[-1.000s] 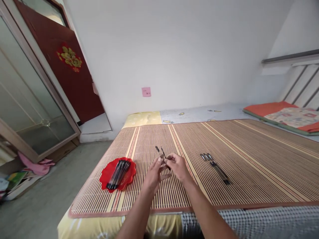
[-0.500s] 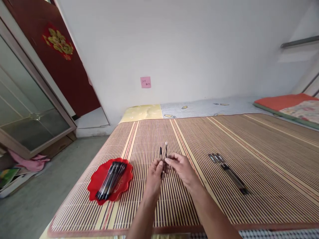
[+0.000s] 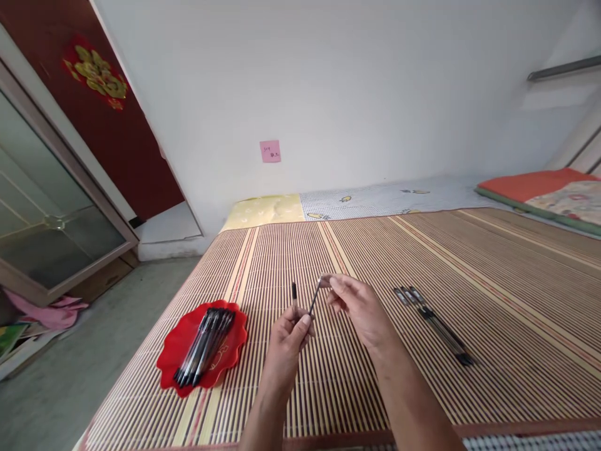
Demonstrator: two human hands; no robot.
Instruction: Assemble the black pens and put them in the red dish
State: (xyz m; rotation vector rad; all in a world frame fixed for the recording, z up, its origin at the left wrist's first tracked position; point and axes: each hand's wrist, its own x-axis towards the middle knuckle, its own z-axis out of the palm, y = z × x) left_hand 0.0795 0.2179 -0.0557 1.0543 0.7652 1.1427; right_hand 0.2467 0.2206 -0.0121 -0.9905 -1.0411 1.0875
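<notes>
My left hand (image 3: 287, 341) is closed round a black pen barrel (image 3: 294, 296) that sticks up from its fingers. My right hand (image 3: 357, 308) pinches the top end of a thin refill (image 3: 315, 297) that slants down toward the left hand. Both hands hover over the striped bamboo mat (image 3: 493, 282). A red scalloped plate (image 3: 178, 351) with several black pens (image 3: 204, 338) lies to the left. A few more pens (image 3: 434, 324) lie in a row on the mat to the right.
The mat covers a bed against a white wall with a pink note (image 3: 270, 151). An orange-edged cushion (image 3: 544, 194) lies at the far right. A dark red door (image 3: 89, 106), a glass cabinet (image 3: 42, 207) and floor clutter (image 3: 32, 316) stand at the left.
My right hand has drawn the thin refill up and to the right, away from the barrel in my left hand. The view has shifted slightly left and nearer the mat.
</notes>
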